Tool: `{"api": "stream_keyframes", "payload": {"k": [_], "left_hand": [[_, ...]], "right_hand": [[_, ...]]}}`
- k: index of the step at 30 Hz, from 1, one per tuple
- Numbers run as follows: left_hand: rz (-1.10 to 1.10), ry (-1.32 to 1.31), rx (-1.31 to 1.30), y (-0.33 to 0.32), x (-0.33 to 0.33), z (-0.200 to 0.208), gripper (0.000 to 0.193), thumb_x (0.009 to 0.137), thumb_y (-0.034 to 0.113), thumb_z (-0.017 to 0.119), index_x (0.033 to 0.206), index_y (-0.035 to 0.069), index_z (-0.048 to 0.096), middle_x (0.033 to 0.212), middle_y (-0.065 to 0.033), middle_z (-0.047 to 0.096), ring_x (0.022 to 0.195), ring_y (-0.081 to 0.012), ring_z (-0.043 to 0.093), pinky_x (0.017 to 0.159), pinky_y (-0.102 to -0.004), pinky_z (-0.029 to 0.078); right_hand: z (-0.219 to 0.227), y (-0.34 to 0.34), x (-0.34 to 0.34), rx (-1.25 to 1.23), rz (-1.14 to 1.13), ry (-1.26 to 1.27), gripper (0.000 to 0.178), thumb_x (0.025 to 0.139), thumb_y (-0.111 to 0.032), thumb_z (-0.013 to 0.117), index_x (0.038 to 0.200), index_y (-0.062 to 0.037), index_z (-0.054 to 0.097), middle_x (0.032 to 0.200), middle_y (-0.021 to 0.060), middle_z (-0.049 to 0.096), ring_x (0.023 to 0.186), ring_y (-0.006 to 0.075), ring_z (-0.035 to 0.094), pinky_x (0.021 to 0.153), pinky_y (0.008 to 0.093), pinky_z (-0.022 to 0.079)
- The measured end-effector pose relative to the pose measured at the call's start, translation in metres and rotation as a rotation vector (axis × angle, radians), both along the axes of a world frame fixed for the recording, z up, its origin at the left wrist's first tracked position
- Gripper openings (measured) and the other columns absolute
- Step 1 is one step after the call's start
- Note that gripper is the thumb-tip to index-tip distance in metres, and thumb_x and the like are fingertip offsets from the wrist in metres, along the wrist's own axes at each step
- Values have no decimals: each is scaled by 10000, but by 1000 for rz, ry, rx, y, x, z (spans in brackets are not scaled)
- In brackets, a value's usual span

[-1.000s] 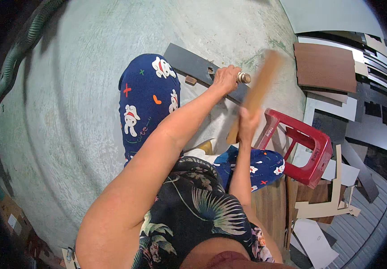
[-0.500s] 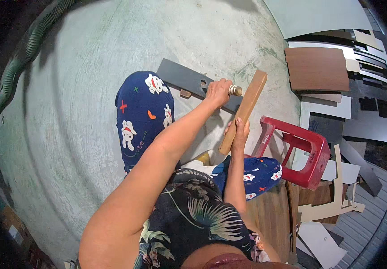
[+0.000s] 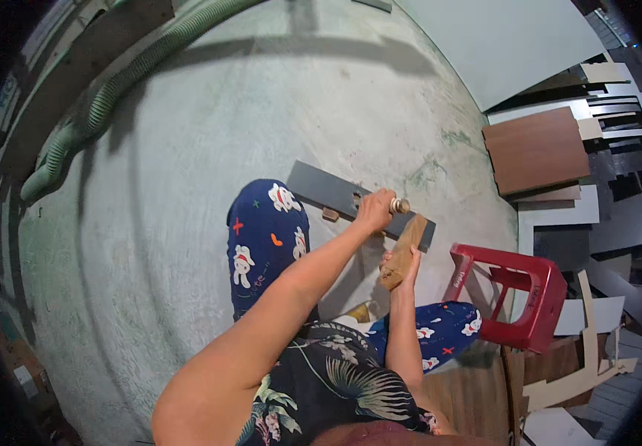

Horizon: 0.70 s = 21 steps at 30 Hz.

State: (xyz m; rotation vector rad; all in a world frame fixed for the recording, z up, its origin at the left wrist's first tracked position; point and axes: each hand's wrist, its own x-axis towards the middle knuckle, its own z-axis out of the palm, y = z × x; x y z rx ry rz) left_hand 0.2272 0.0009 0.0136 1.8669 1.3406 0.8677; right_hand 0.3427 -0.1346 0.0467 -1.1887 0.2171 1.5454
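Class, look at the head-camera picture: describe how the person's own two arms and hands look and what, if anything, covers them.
Both arms are bare from shoulder to fingertips: no sleeves, gloves, watch or rings show. The left hand and right hand are uncovered. The arms emerge from a sleeveless dark top printed with pale palm leaves.

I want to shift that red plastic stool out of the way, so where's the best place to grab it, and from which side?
Judging by its pose, take the red stool by a bare leg or rail on its open side, which faces the left hand and right hand. It lies tipped over, so the frame is exposed there; boards crowd its far side.
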Motion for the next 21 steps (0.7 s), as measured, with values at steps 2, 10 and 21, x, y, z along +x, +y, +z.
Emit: {"api": "stream_keyframes", "payload": {"k": [2, 10, 21], "left_hand": [[-13, 6, 20, -1, 2, 5, 296, 688, 42, 701, 952, 91, 576, 938, -158, 612, 879, -393, 630, 748, -489, 499], [-91, 58, 35, -11, -2, 10, 316, 677, 69, 721, 957, 104, 580, 936, -151, 613, 879, -382, 632, 749, -485, 498], [-116, 52, 55, -12, -9, 12, 308, 684, 75, 723, 953, 95, 575, 913, -145, 604, 873, -383, 631, 737, -493, 491]], "right_hand": [[-2, 1, 7, 9, 7, 14, 609, 798, -563, 576, 1030, -12, 459, 763, 114, 530, 606, 232, 544, 554, 341, 491], [17, 8, -13, 91, -63, -61, 551, 802, -544, 574, 1018, -54, 444, 736, 107, 517, 612, 226, 547, 545, 348, 489], [21, 12, -18, 130, -96, -25, 557, 790, -524, 582, 991, -22, 447, 733, 103, 508, 616, 212, 538, 547, 342, 476]]}}
